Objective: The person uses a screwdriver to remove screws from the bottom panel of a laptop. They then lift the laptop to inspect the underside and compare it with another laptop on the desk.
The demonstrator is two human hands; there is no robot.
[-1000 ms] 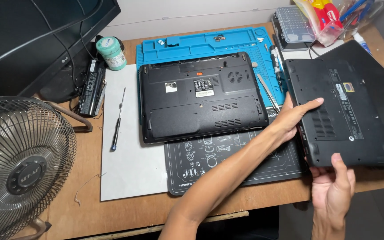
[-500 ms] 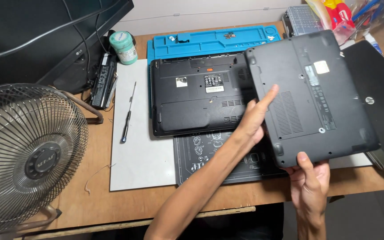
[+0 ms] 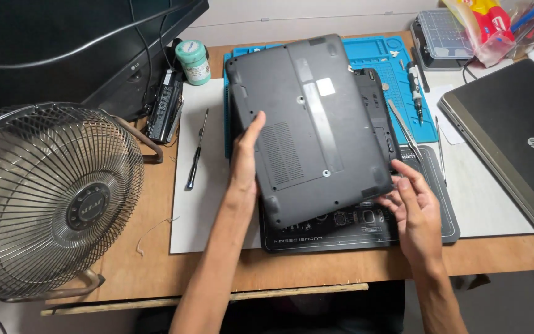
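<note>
- Two hands carry one dark grey laptop (image 3: 310, 127), turned underside up: the left hand (image 3: 244, 162) lies flat along its left edge, fingers extended, and the right hand (image 3: 412, 207) has its grip closed on the near right corner, fingertips pinching the edge.
- That laptop now hangs tilted over a second black laptop (image 3: 378, 111), also underside up, which shows only as a strip at the right edge; whether the two touch cannot be told.
- Under both lie a blue repair mat (image 3: 397, 52) and a dark grey work mat (image 3: 428, 229) on the wooden bench (image 3: 143, 260).
- Judged from this, the step in hand is shifting the held laptop into place on the mats; the next move calls for squaring it up and lowering it evenly, both hands steadying it so it does not slide off the machine below.
- Compared with a second ago, the held laptop has travelled from the right side of the bench to the middle, and now covers most of the black laptop that was fully exposed then.
- Farther out: a black screwdriver (image 3: 196, 148) on the white sheet (image 3: 199, 204), a wire-guard fan (image 3: 50, 198) at left, and a closed laptop (image 3: 514, 136) at right.
</note>
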